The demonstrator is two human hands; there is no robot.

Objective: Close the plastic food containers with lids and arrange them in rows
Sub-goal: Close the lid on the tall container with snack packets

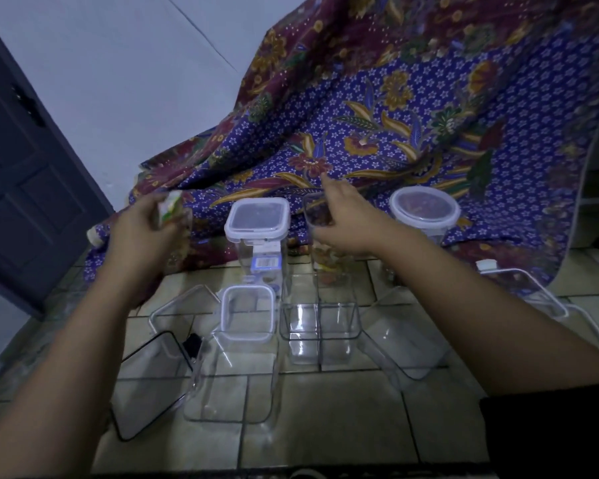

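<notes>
Several clear plastic containers stand on the tiled floor. My left hand (142, 229) grips a blurred green-and-white item (171, 208) above a clear container at the far left. My right hand (346, 219) holds the rim of a tall open container (320, 216) with small things inside; its index finger points away. Between my hands stands a tall square container with a white clip lid (256, 216) on it. A round container with a lid (424, 207) stands to the right. Nearer me are a lidded square container (248, 312) and an open square container (320, 323).
A purple batik cloth (377, 115) hangs behind the containers and spreads onto the floor. Wide rectangular containers lie at the left (166, 316), right (405, 340) and far right (523, 288); a black-rimmed one (153, 382) lies front left. A dark door (21, 167) is at the left.
</notes>
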